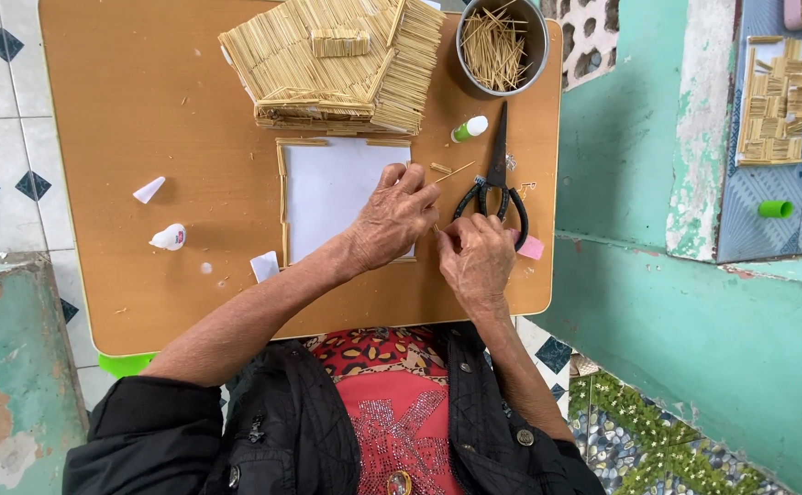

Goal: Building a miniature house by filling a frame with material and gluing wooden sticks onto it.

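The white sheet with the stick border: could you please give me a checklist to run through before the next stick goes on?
1. White sheet lies flat on the table: ok.
2. Left hand rests on the sheet's right edge: ok.
3. A thin stick is pinched at the left fingertips: ok.
4. Right hand close beside the left; what it holds: cannot tell.
5. Glue bottle lies capped on its side by the scissors: ok.
6. Bowl holds plenty of sticks: ok.
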